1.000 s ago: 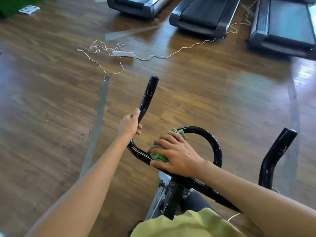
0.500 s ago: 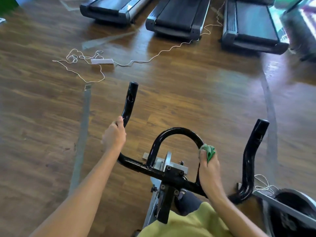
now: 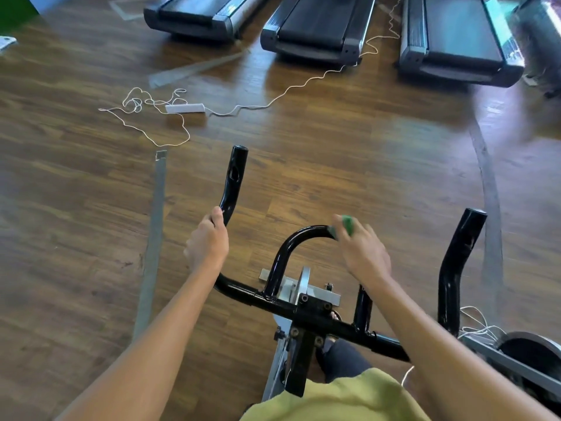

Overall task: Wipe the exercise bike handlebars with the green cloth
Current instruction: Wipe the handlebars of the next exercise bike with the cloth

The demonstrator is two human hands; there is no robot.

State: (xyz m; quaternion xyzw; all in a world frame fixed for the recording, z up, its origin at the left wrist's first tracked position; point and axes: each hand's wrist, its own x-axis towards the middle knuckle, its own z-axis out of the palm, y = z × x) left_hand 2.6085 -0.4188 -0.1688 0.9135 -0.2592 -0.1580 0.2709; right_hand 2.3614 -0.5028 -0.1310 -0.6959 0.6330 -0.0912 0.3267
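Observation:
Black exercise bike handlebars (image 3: 282,259) fill the lower middle of the head view, with a central loop and two upright horns. My left hand (image 3: 208,241) grips the base of the left horn (image 3: 233,180). My right hand (image 3: 362,253) presses the green cloth (image 3: 347,223) onto the top right of the loop; only a small green patch shows between my fingers. The right horn (image 3: 458,262) stands free to the right of my right hand.
Three treadmills (image 3: 315,28) line the far side of the wooden floor. A white power strip (image 3: 185,108) with a tangled cord lies ahead on the left. A grey tape strip (image 3: 153,238) runs along the floor. Another machine's flywheel (image 3: 531,350) sits at lower right.
My right hand slid the cloth from the crossbar on the left up along the loop's right side to its top. My left hand stayed on the left horn.

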